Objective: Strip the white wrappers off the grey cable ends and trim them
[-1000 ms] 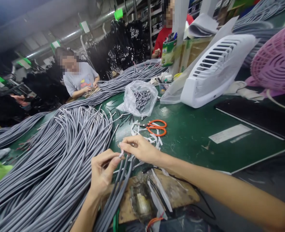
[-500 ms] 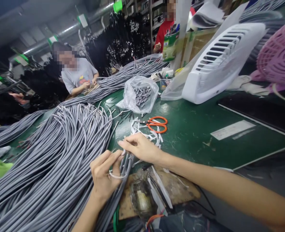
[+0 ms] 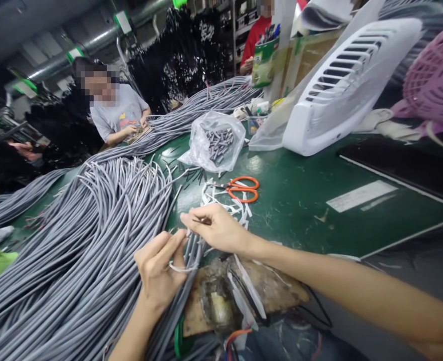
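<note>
Grip: left hand point(image 3: 159, 265) pinches the end of a thin, round, pale-grey cable point(image 3: 179, 270), which loops below its fingers. Right hand point(image 3: 217, 228) pinched together just beside that end; held item indiscernible. Orange-handled metal scissors point(image 3: 243, 190) lie beyond, on the green tabletop point(image 3: 289, 200).

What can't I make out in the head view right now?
All in the head view:
- Tip of the cable in the left grip: covered by that grip and too small.
- What the right grip holds, if anything: its pinch hides it.
- Lowest bits in the bag: crumpled plastic hides them.
- Print on the label: too small and blurred.
- Rest of the pink fan: cut off by the right edge.
</note>
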Available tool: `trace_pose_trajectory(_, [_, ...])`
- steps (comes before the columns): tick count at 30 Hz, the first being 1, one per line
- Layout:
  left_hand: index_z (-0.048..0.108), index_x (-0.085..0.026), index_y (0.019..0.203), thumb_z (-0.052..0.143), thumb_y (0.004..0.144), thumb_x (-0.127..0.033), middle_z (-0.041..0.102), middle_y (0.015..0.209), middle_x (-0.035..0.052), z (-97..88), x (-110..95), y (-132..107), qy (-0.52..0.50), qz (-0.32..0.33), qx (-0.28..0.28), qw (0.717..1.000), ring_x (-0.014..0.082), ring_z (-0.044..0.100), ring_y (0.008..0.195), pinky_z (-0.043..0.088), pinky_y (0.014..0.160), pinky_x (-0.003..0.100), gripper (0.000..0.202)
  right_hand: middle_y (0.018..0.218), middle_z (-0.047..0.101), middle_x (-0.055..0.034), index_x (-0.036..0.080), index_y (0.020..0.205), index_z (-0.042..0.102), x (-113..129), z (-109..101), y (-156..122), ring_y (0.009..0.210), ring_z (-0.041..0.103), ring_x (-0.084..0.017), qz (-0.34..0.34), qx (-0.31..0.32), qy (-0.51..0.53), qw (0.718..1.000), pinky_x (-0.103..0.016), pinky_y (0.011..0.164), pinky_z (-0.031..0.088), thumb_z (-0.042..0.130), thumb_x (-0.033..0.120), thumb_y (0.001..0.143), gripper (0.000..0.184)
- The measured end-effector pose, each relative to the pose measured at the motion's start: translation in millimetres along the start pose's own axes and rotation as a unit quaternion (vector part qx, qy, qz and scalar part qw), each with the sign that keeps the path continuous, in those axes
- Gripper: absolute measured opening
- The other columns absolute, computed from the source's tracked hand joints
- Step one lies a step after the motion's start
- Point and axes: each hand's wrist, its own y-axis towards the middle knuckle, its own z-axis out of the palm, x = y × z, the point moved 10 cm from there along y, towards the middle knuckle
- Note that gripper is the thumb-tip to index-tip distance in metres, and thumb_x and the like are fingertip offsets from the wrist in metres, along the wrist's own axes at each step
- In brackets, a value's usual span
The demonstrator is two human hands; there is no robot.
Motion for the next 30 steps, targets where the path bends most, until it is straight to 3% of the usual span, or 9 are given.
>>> trace_pose_trajectory(4, [0.065,-0.016,0.090,0.057,0.077,-0.005,0.062,0.062,0.0006,-10.3,1.6,-0.8,-0.024,-0.007,-0.053,0.998,0.0085,0.054,0.052,0.044,0.055,0.019,0.019,0.042,0.035,0.0062,0.017,0.047,0.042,-20.2,15.0,-0.2,0.040,0.030,-0.005,0.085,0.053,0.039,0.994,-0.021,0.042,0.024,0.045,0.049,0.083,0.049])
trace_pose_trajectory(7, [0.066,-0.015,0.085,0.057,0.079,-0.008,0.058,0.059,-0.0004,-12.6,12.2,2.9,-0.011,-0.069,-0.063,0.996,0.0075,0.050,0.048,0.041,0.050,0.018,0.013,0.042,0.038,0.0055,0.017,0.049,0.043,-22.1,17.4,-3.7,0.040,0.033,-0.005,0.111,0.065,0.055,0.990,-0.020,0.042,0.026,0.042,0.051,0.085,0.050])
trace_pose_trajectory(12, [0.066,-0.014,0.080,0.055,0.082,-0.016,0.051,0.054,-0.0027,-10.6,24.9,5.3,-0.025,-0.146,-0.054,0.987,0.0074,0.045,0.045,0.036,0.043,0.018,0.012,0.055,0.050,0.0035,0.015,0.073,0.059,7.6,-12.2,-9.5,0.050,0.042,-0.008,0.004,-0.043,-0.117,0.992,-0.020,0.050,0.030,0.049,0.042,0.084,0.031])
trace_pose_trajectory(15, [0.067,-0.015,0.079,0.055,0.082,-0.018,0.050,0.052,-0.0032,-10.9,27.0,4.0,-0.032,-0.160,-0.058,0.985,0.0080,0.045,0.045,0.035,0.043,0.019,0.013,0.064,0.059,-0.0007,0.016,0.072,0.062,28.4,-15.8,-17.6,0.059,0.051,-0.010,-0.090,-0.083,-0.249,0.961,-0.022,0.057,0.033,0.040,0.031,0.091,0.032])
trace_pose_trajectory(19, [0.067,-0.015,0.081,0.055,0.081,-0.017,0.049,0.052,-0.0037,-11.8,25.5,3.1,-0.036,-0.157,-0.058,0.985,0.0073,0.042,0.043,0.034,0.042,0.019,0.012,0.063,0.063,-0.0014,0.016,0.070,0.063,40.7,-12.5,-25.7,0.058,0.055,-0.010,-0.159,-0.112,-0.322,0.927,-0.022,0.057,0.032,0.041,0.028,0.091,0.033])
trace_pose_trajectory(25, [0.068,-0.013,0.082,0.055,0.081,-0.016,0.048,0.052,-0.0038,-11.9,22.7,3.3,-0.021,-0.149,-0.056,0.987,0.0063,0.042,0.042,0.034,0.042,0.018,0.013,0.061,0.064,-0.0010,0.016,0.069,0.064,47.6,-8.0,-30.1,0.055,0.055,-0.010,-0.194,-0.125,-0.388,0.892,-0.024,0.053,0.028,0.040,0.029,0.092,0.036])
trace_pose_trajectory(30, [0.068,-0.013,0.079,0.056,0.081,-0.018,0.056,0.050,-0.0020,-10.3,21.9,1.7,-0.009,-0.158,-0.066,0.985,0.0073,0.048,0.039,0.037,0.040,0.018,0.014,0.058,0.062,-0.0014,0.015,0.066,0.061,42.7,-4.2,-29.6,0.050,0.052,-0.009,-0.173,-0.119,-0.411,0.887,-0.025,0.051,0.024,0.037,0.027,0.093,0.039])
